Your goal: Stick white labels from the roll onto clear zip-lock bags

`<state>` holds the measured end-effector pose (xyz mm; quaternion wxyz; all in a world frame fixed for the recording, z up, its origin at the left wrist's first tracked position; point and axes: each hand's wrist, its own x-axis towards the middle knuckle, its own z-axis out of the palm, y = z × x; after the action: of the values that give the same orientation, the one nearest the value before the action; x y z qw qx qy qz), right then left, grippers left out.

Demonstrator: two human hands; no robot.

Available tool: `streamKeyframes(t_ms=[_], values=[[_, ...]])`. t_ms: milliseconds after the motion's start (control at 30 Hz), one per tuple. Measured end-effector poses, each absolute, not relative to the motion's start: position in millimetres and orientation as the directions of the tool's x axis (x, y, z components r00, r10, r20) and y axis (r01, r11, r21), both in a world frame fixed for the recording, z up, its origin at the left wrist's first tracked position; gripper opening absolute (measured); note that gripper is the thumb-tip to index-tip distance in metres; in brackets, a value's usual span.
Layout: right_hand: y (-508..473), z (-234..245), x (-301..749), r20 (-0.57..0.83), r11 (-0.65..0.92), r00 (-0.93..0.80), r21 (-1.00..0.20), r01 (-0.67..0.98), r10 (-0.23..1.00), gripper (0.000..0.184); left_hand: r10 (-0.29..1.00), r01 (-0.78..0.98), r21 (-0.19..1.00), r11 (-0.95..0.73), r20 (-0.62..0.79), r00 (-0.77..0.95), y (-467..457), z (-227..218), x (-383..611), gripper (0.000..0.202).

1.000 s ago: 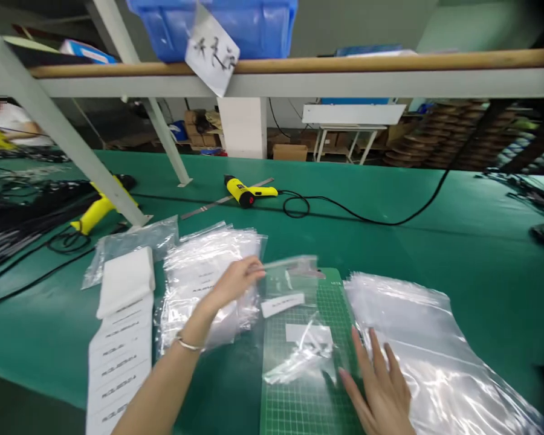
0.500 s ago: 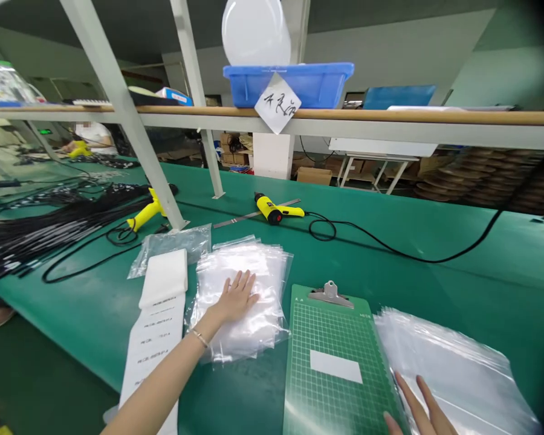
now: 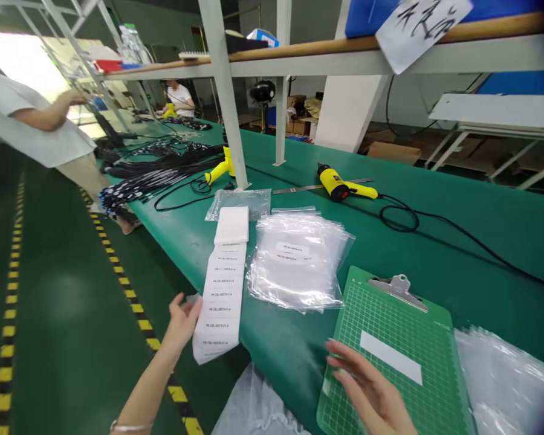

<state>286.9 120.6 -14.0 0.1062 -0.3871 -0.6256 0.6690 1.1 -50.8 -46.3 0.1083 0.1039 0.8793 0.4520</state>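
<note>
"Where are the hands?"

"Left hand [image 3: 180, 323]: fingers spread, just beside the lower end of the printed label strip [image 3: 217, 299], out past the bench edge; whether it's touching the strip, I can't tell. Right hand [image 3: 367, 389]: fingers loosely spread, resting over the left edge of the green clipboard [image 3: 390, 347]."

"And further out?"

"A clear plastic bag [image 3: 256, 405] below the bench edge; loose clear bags [image 3: 510, 380] right of the clipboard; a stack of clear bags [image 3: 297, 263] beyond it; then a yellow heat gun [image 3: 342, 184]; black cables [image 3: 158, 175] further left; a standing co-worker [image 3: 36, 115] beyond those."
</note>
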Motion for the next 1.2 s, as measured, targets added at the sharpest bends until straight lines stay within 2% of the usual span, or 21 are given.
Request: streamKeyframes(t_ms=[100, 200, 233, 267, 333, 400, 433, 467, 500, 533, 567, 600, 667, 733, 867, 1000, 1100, 1200], values=[[100, -27, 238, -0.295, -0.261, -0.849, -0.946, 0.193, 0.438, 0.048, 0.405, -0.076, 0.867, 0.493, -0.306, -0.862, -77, -49, 32, 0.070], [73, -39, 196, -0.295, -0.319, -0.919, -0.925, 0.205, 0.263, 0.076, 0.522, -0.325, 0.886, 0.330, -0.458, -0.719, -83, -18, 41, 0.083], [65, -40, 186, -0.285, -0.288, -0.932, -0.933, 0.216, 0.224, 0.076, 0.512, -0.368, 0.884, 0.288, -0.467, -0.721, -81, -6, 38, 0.084], [60, -40, 178, -0.263, -0.244, -0.945, -0.946, 0.214, 0.194, 0.067, 0.502, -0.384, 0.886, 0.260, -0.464, -0.730, -79, 6, 35, 0.083], [53, -36, 167, -0.209, -0.161, -0.963, -0.970, 0.182, 0.171, 0.037, 0.461, -0.343, 0.903, 0.259, -0.428, -0.778, -73, 23, 28, 0.081], [50, -29, 162, -0.175, -0.136, -0.967, -0.979, 0.150, 0.188, 0.022, 0.388, -0.157, 0.941, 0.299, -0.271, -0.881, -68, 30, 25, 0.077], [51, -25, 161, -0.169, -0.141, -0.964, -0.980, 0.142, 0.205, 0.022, 0.338, 0.011, 0.936, 0.351, -0.116, -0.934, -66, 31, 26, 0.072], [51, -21, 161, -0.161, -0.144, -0.960, -0.981, 0.130, 0.230, 0.023, 0.317, 0.210, 0.878, 0.429, 0.071, -0.946, -65, 32, 30, 0.064], [52, -17, 162, -0.141, -0.136, -0.955, -0.985, 0.108, 0.260, 0.024, 0.346, 0.414, 0.756, 0.507, 0.261, -0.901, -64, 32, 35, 0.053], [53, -14, 163, -0.111, -0.116, -0.951, -0.990, 0.080, 0.290, 0.025, 0.431, 0.584, 0.591, 0.557, 0.395, -0.811, -64, 32, 42, 0.041], [53, -11, 164, -0.077, -0.084, -0.945, -0.995, 0.053, 0.317, 0.026, 0.546, 0.707, 0.433, 0.559, 0.451, -0.707, -63, 32, 50, 0.029], [54, -8, 165, -0.043, -0.045, -0.940, -0.999, 0.030, 0.339, 0.026, 0.654, 0.790, 0.323, 0.521, 0.444, -0.613, -62, 33, 58, 0.020], [54, -5, 167, 0.001, 0.036, -0.936, -0.999, 0.013, 0.353, 0.026, 0.768, 0.854, 0.263, 0.449, 0.375, -0.520, -61, 34, 71, 0.015], [54, -5, 168, 0.009, 0.078, -0.942, -0.997, 0.018, 0.335, 0.027, 0.777, 0.831, 0.322, 0.453, 0.314, -0.545, -59, 34, 77, 0.015], [51, -9, 168, 0.030, 0.063, -0.949, -0.998, -0.011, 0.314, 0.026, 0.741, 0.703, 0.521, 0.485, 0.182, -0.646, -59, 30, 75, 0.014], [48, -10, 166, 0.031, 0.020, -0.941, -0.999, -0.026, 0.336, 0.024, 0.709, 0.587, 0.680, 0.440, 0.139, -0.692, -59, 25, 72, 0.013], [50, -8, 164, 0.028, 0.030, -0.926, -0.999, -0.018, 0.377, 0.020, 0.710, 0.532, 0.755, 0.383, 0.128, -0.692, -58, 22, 74, 0.013], [53, -5, 166, 0.073, 0.127, -0.914, -0.992, -0.024, 0.398, 0.021, 0.729, 0.524, 0.778, 0.347, 0.129, -0.673, -57, 21, 74, 0.012]])
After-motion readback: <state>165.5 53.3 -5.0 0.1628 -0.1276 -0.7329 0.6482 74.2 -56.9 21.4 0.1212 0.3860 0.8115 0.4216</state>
